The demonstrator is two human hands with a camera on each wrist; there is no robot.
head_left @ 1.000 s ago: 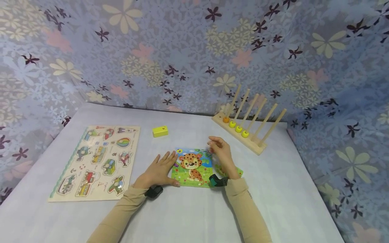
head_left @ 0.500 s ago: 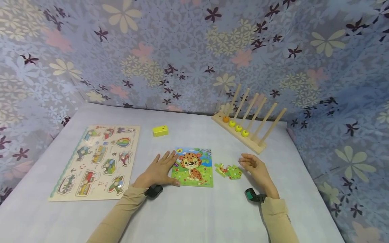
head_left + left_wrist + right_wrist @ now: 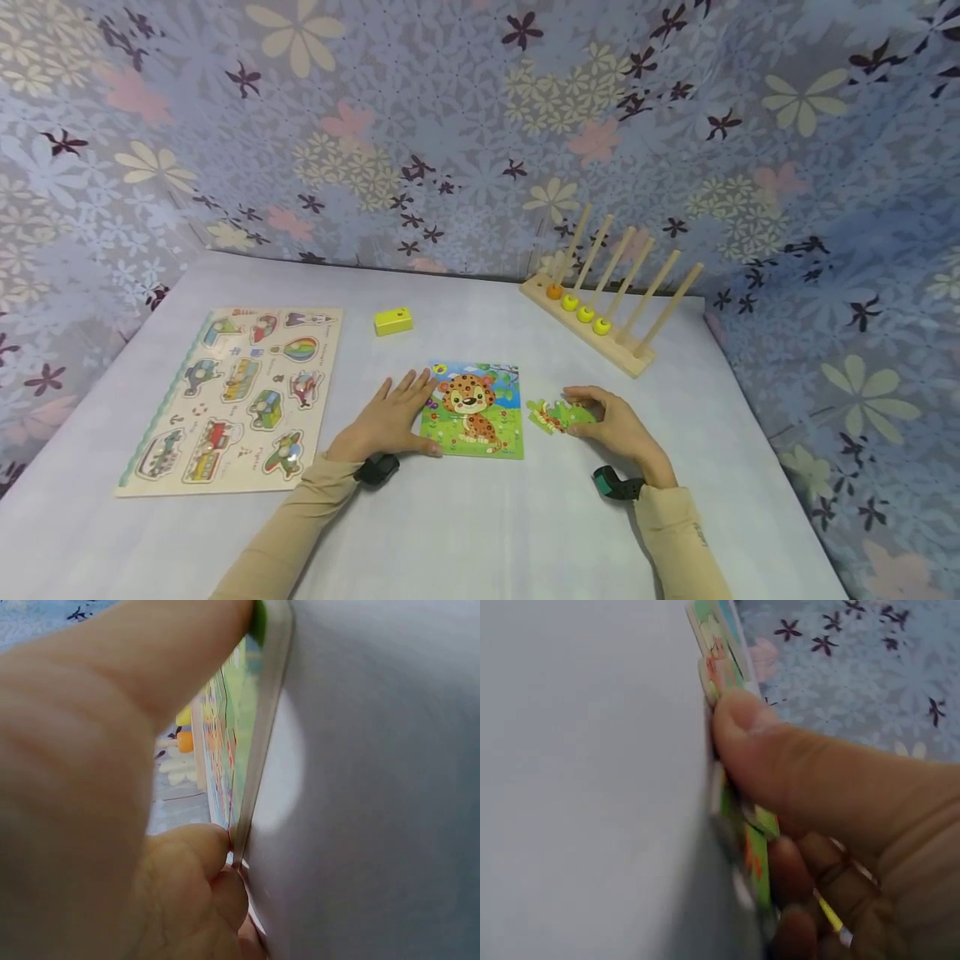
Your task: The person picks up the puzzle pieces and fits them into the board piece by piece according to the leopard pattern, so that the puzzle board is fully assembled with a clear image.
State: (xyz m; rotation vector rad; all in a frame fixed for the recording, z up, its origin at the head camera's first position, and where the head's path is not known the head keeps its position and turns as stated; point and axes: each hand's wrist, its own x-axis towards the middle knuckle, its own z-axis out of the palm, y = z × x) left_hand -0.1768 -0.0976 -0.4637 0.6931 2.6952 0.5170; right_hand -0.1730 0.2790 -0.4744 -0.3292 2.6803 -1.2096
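Note:
A jigsaw puzzle with a leopard picture (image 3: 471, 410) lies flat on the table. My left hand (image 3: 386, 421) rests along its left edge, with fingers straight and thumb spread to the near corner. The left wrist view shows the puzzle's thin side edge (image 3: 262, 742) between thumb and fingers. To the right of the picture lie loose green puzzle pieces (image 3: 546, 414), close together. My right hand (image 3: 618, 429) has its thumb and fingers curled round the right-hand piece. In the right wrist view the thumb presses by the puzzle pieces (image 3: 756, 859), partly hiding them.
A wooden board with vehicle pictures (image 3: 236, 400) lies at the left. Behind the puzzle sits a small yellow block (image 3: 393, 322). A wooden peg stand (image 3: 592, 325) with one orange and several yellow beads stands at the back right. Floral cloth (image 3: 465, 133) rises behind the table.
My right hand has moved right, from over the leopard picture's edge to beyond the loose pieces, then closed in on them. The left hand has stayed at the puzzle's edge.

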